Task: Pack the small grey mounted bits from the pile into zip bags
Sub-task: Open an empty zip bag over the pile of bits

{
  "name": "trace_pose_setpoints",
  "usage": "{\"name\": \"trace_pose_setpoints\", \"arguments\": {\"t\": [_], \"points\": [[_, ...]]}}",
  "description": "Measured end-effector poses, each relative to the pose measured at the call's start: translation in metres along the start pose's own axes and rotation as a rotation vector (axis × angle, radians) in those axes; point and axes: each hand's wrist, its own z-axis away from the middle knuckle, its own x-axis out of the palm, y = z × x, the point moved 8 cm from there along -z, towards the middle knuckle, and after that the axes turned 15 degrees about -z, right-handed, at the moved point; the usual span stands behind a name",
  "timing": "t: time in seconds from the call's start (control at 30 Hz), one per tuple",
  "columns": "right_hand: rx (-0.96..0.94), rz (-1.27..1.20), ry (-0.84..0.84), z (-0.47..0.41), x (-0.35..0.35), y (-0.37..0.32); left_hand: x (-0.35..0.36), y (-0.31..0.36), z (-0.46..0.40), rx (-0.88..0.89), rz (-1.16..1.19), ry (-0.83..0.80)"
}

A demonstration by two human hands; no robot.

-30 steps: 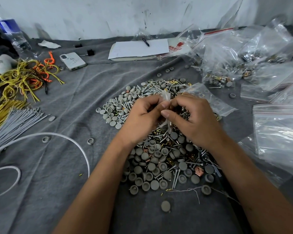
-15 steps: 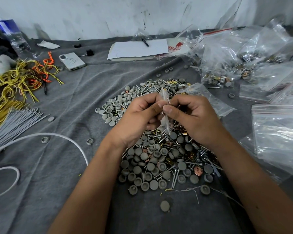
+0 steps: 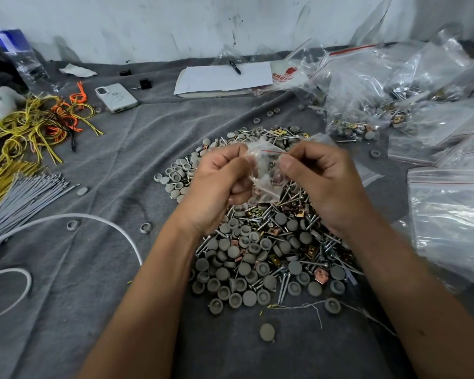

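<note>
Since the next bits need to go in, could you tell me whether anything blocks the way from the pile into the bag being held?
Nothing visible lies between them. The small zip bag is pinched by the left hand and right hand directly above the pile. Whether its mouth is open cannot be told.

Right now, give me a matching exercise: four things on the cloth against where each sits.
Things:
1 small zip bag
2 phone
3 water bottle
4 lone grey cap

Places:
A far left, by the wall
B near edge, below the pile
C pinched between left hand and right hand
D beside the orange ties

Pairs: 1-C, 2-D, 3-A, 4-B
</note>
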Motion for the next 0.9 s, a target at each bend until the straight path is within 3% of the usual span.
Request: {"name": "trace_pose_setpoints", "arguments": {"t": [0.1,0.23,0.47,0.63,0.73,0.83,0.9], "points": [[-0.075,0.173,0.001,0.001,0.003,-0.003,-0.002,-0.005,0.001,-0.010,-0.227,0.120],[-0.166,0.249,-0.014,0.002,0.007,-0.007,0.013,-0.001,0.002,0.077,-0.629,0.145],[-0.251,0.451,0.035,0.004,0.010,-0.012,0.006,0.007,0.003,0.118,-0.660,0.291],[-0.244,0.623,0.197,0.005,-0.004,-0.017,-0.009,0.039,0.016,0.295,-0.890,0.494],[-0.267,0.707,0.217,0.005,0.001,-0.020,-0.004,0.053,0.023,0.417,-1.028,0.529],[-0.262,0.672,0.206,0.004,0.008,-0.021,0.005,0.066,0.033,0.553,-1.157,0.601],[-0.245,0.584,0.115,0.000,0.015,-0.020,-0.004,0.070,0.037,0.536,-1.202,0.688]]}}
